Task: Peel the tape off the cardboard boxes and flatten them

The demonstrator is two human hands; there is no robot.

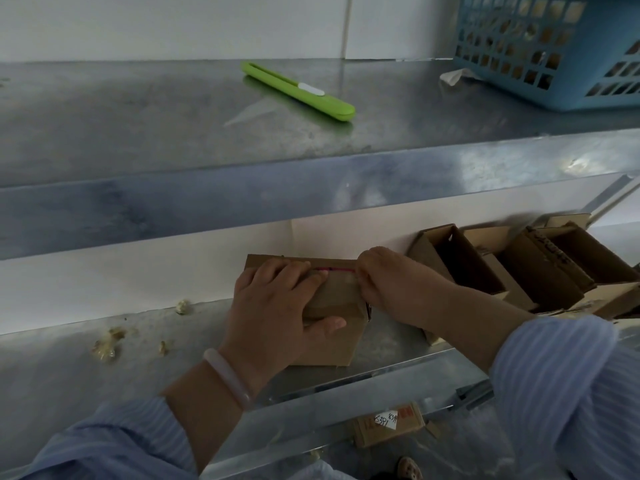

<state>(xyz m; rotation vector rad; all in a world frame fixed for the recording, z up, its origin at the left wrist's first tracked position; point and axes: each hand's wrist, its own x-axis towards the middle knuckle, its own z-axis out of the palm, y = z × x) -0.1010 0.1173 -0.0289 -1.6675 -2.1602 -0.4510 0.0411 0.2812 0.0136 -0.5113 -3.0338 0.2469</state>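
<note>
A small brown cardboard box (337, 327) stands on the lower metal shelf (52, 368). My left hand (273, 306) grips it, fingers over the top and thumb on the front face. My right hand (384, 277) is at the box's top right edge, fingers curled down onto the clear tape (341, 271) along the top seam, where a thin pink line shows. Whether the fingers pinch the tape is hidden. A green box cutter (299, 91) lies on the upper shelf (138, 109), away from both hands.
Several opened cardboard boxes (512, 265) lie to the right on the lower shelf. Crumpled tape bits (107, 344) sit at the left. A blue plastic basket (554, 46) stands on the upper shelf's right end. A labelled box (388, 424) lies on the floor below.
</note>
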